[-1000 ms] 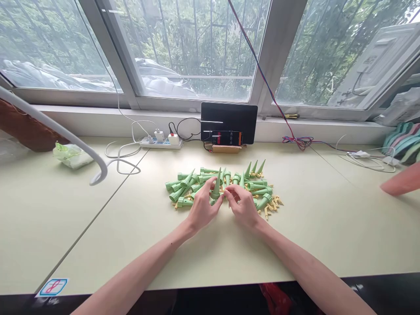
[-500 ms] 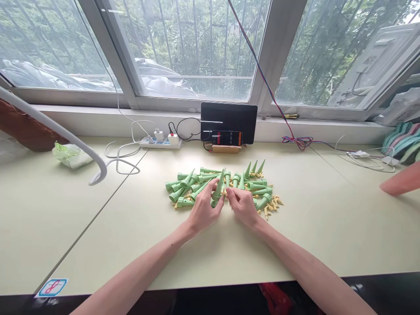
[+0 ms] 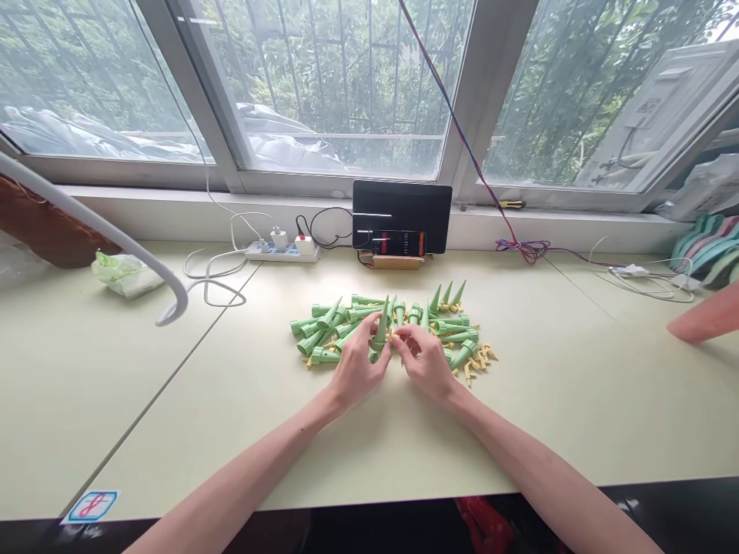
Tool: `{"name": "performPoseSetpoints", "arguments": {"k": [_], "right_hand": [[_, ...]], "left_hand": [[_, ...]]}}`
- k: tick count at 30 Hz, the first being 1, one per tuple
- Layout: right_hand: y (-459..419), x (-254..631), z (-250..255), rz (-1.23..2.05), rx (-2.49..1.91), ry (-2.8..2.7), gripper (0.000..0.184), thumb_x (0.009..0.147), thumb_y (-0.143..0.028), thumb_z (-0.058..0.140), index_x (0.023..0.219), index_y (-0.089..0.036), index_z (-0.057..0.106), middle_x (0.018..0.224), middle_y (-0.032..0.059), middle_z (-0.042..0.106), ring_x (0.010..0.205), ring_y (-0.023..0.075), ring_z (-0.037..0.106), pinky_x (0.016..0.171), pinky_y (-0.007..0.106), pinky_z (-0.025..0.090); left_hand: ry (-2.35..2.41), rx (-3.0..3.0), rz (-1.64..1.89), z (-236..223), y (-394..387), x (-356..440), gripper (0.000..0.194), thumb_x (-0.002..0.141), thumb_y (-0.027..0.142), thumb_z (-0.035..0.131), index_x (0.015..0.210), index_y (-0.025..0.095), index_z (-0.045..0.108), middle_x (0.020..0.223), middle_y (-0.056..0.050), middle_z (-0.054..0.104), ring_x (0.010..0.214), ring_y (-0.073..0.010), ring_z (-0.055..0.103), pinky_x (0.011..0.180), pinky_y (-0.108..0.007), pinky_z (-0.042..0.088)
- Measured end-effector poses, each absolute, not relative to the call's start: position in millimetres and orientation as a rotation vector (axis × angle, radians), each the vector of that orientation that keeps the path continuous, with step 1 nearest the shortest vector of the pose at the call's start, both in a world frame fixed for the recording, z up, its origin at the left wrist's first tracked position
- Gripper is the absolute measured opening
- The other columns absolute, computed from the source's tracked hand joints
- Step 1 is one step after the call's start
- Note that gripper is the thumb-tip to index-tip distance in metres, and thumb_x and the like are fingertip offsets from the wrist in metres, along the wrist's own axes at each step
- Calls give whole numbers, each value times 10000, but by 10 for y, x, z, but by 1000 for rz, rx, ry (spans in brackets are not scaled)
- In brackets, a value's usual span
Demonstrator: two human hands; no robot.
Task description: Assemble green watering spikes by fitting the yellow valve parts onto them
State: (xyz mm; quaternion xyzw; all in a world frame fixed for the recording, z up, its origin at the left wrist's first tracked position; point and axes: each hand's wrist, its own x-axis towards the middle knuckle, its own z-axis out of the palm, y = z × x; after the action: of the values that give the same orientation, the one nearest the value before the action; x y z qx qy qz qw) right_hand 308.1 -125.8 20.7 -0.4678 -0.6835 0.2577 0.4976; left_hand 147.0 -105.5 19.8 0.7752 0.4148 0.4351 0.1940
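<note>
My left hand (image 3: pixel 359 365) is closed round the wide collar of a green plastic watering spike (image 3: pixel 382 327), whose tip points up. Close beside it, my right hand (image 3: pixel 426 358) pinches a small yellow valve piece (image 3: pixel 390 334) against the spike's side; whether it sits in a hole there I cannot tell. Around both hands lies a heap of green spikes (image 3: pixel 315 338), most on their sides. More yellow valve pieces (image 3: pixel 474 363) are scattered right of my right hand. Three spikes (image 3: pixel 447 295) stand upright at the back right, with yellow pieces at their bases.
Behind the heap a phone (image 3: pixel 398 242) leans on a black tablet (image 3: pixel 404 204) above a small cardboard box (image 3: pixel 397 262). A power strip (image 3: pixel 282 252) and white cables lie back left. A white curved bar (image 3: pixel 109 215) crosses the left side. Another person's arm (image 3: pixel 704 315) reaches in from the right.
The spike in my left hand has turned more upright and shifted slightly left. My right hand's fingers have moved a little left, up against the spike with the yellow piece.
</note>
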Motion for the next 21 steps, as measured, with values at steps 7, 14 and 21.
{"name": "performPoseSetpoints", "arguments": {"k": [7, 14, 21], "right_hand": [[-1239, 3100, 170, 660, -1163, -1682, 356, 987, -438, 467, 760, -186, 576, 594, -19, 512, 512, 116, 446, 501, 240, 366], [-1220, 3102, 154, 603, -1160, -1694, 479, 1001, -470, 419, 617, -186, 457, 547, -39, 424, 495, 97, 358, 497, 241, 298], [-1250, 3091, 200, 610, -1178, -1677, 368, 988, -441, 455, 761, -181, 581, 627, -11, 550, 503, 108, 444, 494, 246, 354]], "left_hand": [[1149, 2163, 1196, 209, -1085, 1482, 513, 870, 205, 568, 1359, 211, 416, 1069, -87, 653, 1019, -223, 639, 893, -396, 546], [1112, 2161, 1209, 200, -1089, 1489, 502, 870, 203, 571, 1350, 221, 424, 1084, -86, 654, 1005, -221, 650, 887, -396, 554], [1167, 2169, 1227, 192, -1061, 1478, 506, 870, 213, 574, 1353, 220, 424, 1046, -77, 651, 984, -214, 642, 854, -373, 551]]}}
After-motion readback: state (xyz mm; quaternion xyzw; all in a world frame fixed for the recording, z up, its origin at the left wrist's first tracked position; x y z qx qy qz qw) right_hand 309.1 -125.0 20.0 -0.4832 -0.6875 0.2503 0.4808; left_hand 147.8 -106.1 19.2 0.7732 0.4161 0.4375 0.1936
